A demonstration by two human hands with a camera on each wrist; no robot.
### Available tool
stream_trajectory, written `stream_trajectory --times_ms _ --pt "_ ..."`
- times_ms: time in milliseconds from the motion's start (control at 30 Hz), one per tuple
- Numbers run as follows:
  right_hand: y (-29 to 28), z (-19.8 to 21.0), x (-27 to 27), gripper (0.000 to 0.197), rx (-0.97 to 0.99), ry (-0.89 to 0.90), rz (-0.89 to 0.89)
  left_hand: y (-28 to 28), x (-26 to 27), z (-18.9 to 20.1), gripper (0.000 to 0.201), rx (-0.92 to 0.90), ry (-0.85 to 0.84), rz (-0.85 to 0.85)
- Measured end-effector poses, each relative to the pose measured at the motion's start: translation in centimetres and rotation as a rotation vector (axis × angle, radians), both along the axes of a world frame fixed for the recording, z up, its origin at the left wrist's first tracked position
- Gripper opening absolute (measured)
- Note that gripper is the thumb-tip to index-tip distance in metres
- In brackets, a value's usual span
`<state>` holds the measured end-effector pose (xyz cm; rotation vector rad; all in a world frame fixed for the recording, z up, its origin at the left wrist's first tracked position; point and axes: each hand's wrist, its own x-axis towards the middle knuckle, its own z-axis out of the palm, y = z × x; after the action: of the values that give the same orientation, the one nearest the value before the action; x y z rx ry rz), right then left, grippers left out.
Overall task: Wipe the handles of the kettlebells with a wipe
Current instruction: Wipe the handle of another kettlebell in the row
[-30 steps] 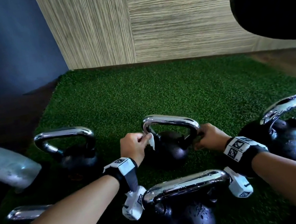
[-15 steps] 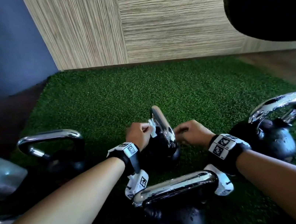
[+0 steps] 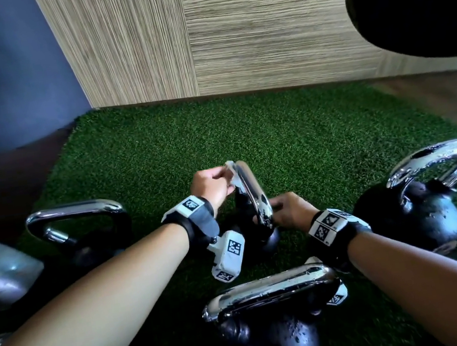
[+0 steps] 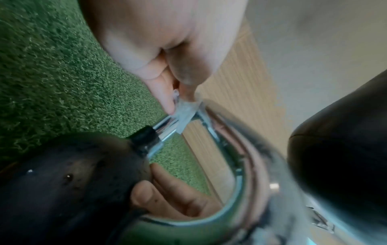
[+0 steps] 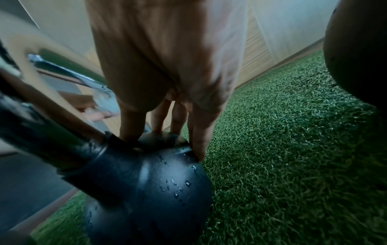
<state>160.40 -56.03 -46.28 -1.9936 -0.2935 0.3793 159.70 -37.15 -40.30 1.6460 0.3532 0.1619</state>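
While my left hand (image 3: 213, 185) pinches the wipe (image 3: 233, 175) between thumb and fingertips, I press it against the far upper bend of the chrome handle (image 3: 252, 191) on the middle kettlebell (image 3: 265, 241). That kettlebell is my landmark, standing on the green turf (image 3: 290, 139). In the left wrist view the wipe (image 4: 184, 114) is a small translucent scrap wrapped partly over the chrome bar where it bends, just above the black collar at the bar's foot. My right hand (image 3: 288, 209) sits at the near side of the landmark; in the right wrist view its fingers (image 5: 198, 137) reach down straight and their tips press on the wet black ball (image 5: 150, 182) beside the base of the handle, so it braces rather than clenches anything.

Against the picture of a second ago, the handle has swung round: then it faced me broadside as an open loop, with one hand at each of its lower corners; now I see it nearly edge-on, as half a second ago. The left hand with the wipe has gone from the loop's left lower corner up to its top bend.

Left of the landmark stands another kettlebell (image 3: 80, 226), right of it a wet one (image 3: 423, 201), and nearer to me than the landmark a fourth (image 3: 276, 329), its handle beaded with drops. Beyond the landmark the turf runs to a wood-grain wall (image 3: 230, 38).
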Motion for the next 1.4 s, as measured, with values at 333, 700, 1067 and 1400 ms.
stream_trajectory --times_ms 333,700,1067,1400 --pt "-0.1 0.8 0.0 0.031 -0.041 0.018 -0.009 1.5 -3.2 2.6 0.020 -0.036 -0.031 -0.185" --pt "-0.2 2.2 -0.6 0.041 -0.047 0.043 0.027 1.8 -4.6 2.8 0.028 0.245 0.045 -0.422" --pt "-0.3 2.2 -0.7 0.054 -0.148 -0.002 0.027 1.1 -7.7 1.1 0.017 0.439 -0.054 -0.546" --pt "-0.6 2.8 -0.8 0.033 -0.201 -0.001 -0.030 -0.5 -9.4 -0.5 0.009 0.705 -0.280 -0.583"
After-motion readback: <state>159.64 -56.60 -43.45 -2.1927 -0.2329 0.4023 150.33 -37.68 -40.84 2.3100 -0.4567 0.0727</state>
